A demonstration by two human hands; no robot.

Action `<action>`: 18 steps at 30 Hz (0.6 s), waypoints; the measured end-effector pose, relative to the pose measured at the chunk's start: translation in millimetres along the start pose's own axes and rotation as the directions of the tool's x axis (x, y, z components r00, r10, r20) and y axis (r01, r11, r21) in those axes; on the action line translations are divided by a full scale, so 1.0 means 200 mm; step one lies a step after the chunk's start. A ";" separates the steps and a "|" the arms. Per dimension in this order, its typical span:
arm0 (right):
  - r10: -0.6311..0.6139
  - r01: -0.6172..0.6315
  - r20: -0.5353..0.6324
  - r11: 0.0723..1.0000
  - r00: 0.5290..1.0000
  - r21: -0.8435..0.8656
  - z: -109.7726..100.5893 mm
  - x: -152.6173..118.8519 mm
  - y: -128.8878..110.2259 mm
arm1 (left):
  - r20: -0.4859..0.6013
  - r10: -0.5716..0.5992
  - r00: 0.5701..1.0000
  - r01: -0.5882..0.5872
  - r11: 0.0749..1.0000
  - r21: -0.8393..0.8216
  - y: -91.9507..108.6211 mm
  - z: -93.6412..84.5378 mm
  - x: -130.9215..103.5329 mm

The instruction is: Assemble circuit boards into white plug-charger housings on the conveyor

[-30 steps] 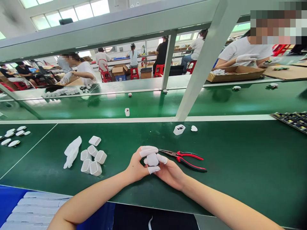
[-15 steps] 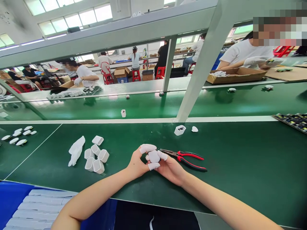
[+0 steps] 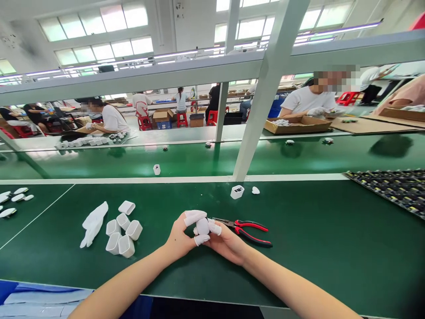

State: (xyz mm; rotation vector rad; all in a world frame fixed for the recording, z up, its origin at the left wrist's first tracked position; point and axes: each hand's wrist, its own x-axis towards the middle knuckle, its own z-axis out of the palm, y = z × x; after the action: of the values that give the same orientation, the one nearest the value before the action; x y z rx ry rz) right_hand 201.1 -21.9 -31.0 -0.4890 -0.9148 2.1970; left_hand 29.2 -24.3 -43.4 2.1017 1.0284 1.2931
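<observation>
White and small, one piece [image 3: 202,227] sits pinched between the fingers of left hand [image 3: 181,235] and right hand [image 3: 227,243], over the bench [image 3: 332,230]. Pliers [image 3: 237,225] lie just beside at three o'clock, casings [image 3: 125,224] at nine, a post [image 3: 259,108] obstructing one.

White piece [image 3: 202,226], red-black pliers [image 3: 238,230] (green tabletop [image 3: 332,248]).

A white glove [image 3: 94,225] lies on the green tabletop [image 3: 332,248]. Across the green belt [image 3: 186,159], 1 person [image 3: 297,103] in white is behind an open cardboard box [image 3: 303,127]; red stools [image 3: 144,123] stand farther back.
</observation>
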 end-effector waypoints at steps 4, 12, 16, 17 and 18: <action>-0.018 0.020 -0.068 1.000 0.998 0.016 -0.04 0.01 -0.02 | 0.288 -0.065 0.955 -0.038 0.940 0.339 0.08 -0.23 0.10; -0.028 0.040 -0.108 0.992 0.994 0.118 -0.08 -0.01 -0.11 | -0.018 -0.704 0.710 0.126 0.102 0.987 0.19 -0.59 -0.08; 0.014 0.007 -0.117 0.984 0.993 0.178 -0.08 0.00 -0.12 | 0.017 -0.717 0.697 0.051 0.074 0.996 0.17 -0.62 -0.13; 0.017 0.005 -0.113 0.982 0.993 0.189 -0.08 0.00 -0.12 | 0.032 -0.709 0.705 0.041 0.086 0.995 0.16 -0.62 -0.13; 0.017 0.003 -0.105 0.982 0.994 0.191 -0.08 -0.01 -0.12 | 0.042 -0.703 0.710 0.039 0.099 0.994 0.15 -0.62 -0.12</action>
State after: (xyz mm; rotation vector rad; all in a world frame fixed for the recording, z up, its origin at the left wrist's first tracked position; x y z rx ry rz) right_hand 221.9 -3.2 -24.3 -0.5108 -0.6389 2.2150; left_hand -78.4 -61.1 20.8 2.3134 2.2920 -0.5767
